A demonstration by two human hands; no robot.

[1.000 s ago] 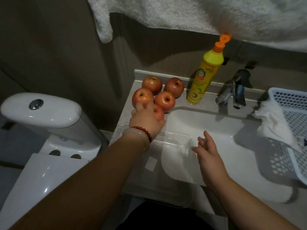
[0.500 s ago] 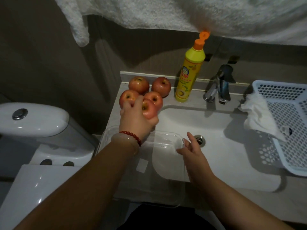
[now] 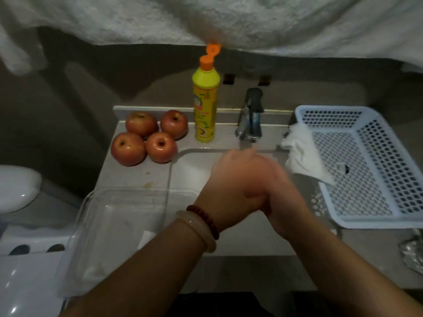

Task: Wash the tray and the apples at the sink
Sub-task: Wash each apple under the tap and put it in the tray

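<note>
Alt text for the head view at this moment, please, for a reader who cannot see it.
Both hands, left hand over right hand, are cupped together in the sink below the faucet; what they hold is hidden. Four apples and a yellow soap bottle stand behind a clear tray; a white basket sits right.

A yellow dish-soap bottle [image 3: 206,106] stands upright on the ledge just left of the faucet [image 3: 250,115], its orange flip cap [image 3: 211,52] hinged open. Right of the faucet, a white perforated plastic basket [image 3: 366,165] sits on the counter, and a crumpled white cloth [image 3: 304,154] drapes over the basket's near-left rim. A pale fluffy towel [image 3: 229,19] hangs above the faucet, spanning the top of the view. Far left of the faucet is a white toilet [image 3: 18,188]. Something crinkled and silvery [image 3: 413,252] lies at the right edge, below the basket; what it is cannot be told.
</note>
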